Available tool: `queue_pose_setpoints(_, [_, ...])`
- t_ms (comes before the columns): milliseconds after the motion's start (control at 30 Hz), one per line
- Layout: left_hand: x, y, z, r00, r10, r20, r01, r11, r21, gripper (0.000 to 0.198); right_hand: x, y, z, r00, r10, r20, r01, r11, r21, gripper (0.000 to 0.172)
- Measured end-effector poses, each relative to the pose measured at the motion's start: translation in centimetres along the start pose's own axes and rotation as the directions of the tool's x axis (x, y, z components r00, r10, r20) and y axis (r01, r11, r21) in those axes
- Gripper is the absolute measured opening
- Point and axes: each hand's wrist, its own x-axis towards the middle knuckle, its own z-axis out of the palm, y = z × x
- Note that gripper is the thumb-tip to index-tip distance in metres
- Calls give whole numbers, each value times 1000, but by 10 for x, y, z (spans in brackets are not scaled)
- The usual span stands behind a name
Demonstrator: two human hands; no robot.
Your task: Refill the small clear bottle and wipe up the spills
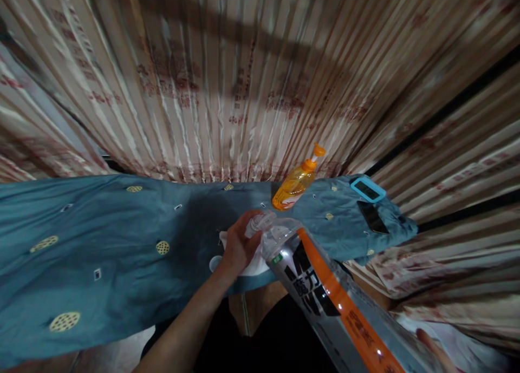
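A large clear plastic bottle (320,286) with a grey and orange label lies tilted, its mouth toward the cloth-covered table and its base out of view at the lower right. At its mouth my left hand (239,246) is closed, thumb and fingers around the neck. My right hand (434,348) shows only in part at the bottom right, fingers against the bottle's side. Beneath my left hand there is a white object (258,263), mostly hidden, so I cannot tell what it is. Beside my wrist sits a small round clear lid-like piece (215,263).
An orange pump bottle (293,186) stands behind the big bottle on the teal patterned cloth (134,237). At the right end lie a blue-framed device (368,189) and a dark phone (372,217). Pleated curtains (227,91) hang close behind and to the right.
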Motion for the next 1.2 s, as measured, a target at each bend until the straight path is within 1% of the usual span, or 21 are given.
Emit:
queue_pose_setpoints(100, [0, -2, 0, 1000, 9, 7, -9, 1000, -9, 40, 6, 23, 0, 995, -97, 18, 98, 995, -15, 100])
queue_pose_setpoints(167, [0, -3, -1, 1000, 16, 9, -16, 1000, 4, 41, 7, 34, 0, 989, -148, 26, 148, 989, -22, 96])
queue_pose_setpoints(233, [0, -2, -1, 1000, 26, 7, -27, 999, 26, 40, 6, 39, 0, 983, -183, 28, 184, 983, -27, 94])
queue_pose_setpoints(367, [0, 1, -1, 1000, 21, -9, -21, 999, 33, 40, 3, 39, 1, 975, -220, 16, 221, 975, -31, 93])
queue_pose_setpoints(500, [0, 3, 0, 1000, 9, -4, -9, 1000, 11, 38, 6, 38, 2, 978, -208, 5, 208, 978, -34, 94])
queue_pose_setpoints(567, [0, 3, 0, 1000, 6, 0, -6, 1000, -6, 40, 10, 36, 2, 982, -188, -2, 188, 981, -38, 97])
queue_pose_setpoints(700, [0, 1, 0, 1000, 16, -8, -16, 999, 33, 40, 16, 27, 1, 990, -136, -26, 135, 991, -25, 103])
queue_pose_setpoints(867, [0, 3, -1, 1000, 22, -2, -22, 998, 54, 38, 14, 13, 1, 994, -106, -28, 106, 994, -7, 94])
queue_pose_setpoints(1033, [0, 4, -1, 1000, 18, -5, -18, 999, 30, 38, 13, 14, 4, 994, -103, -40, 103, 995, -2, 86])
queue_pose_setpoints(1133, [0, 4, 0, 1000, 10, -4, -10, 1000, -13, 41, 13, 11, 4, 996, -86, -40, 86, 996, 1, 84])
queue_pose_setpoints(1200, [-1, 4, 0, 1000, -7, -2, 7, 1000, -25, 42, 13, 2, 4, 998, -50, -38, 50, 999, 4, 86])
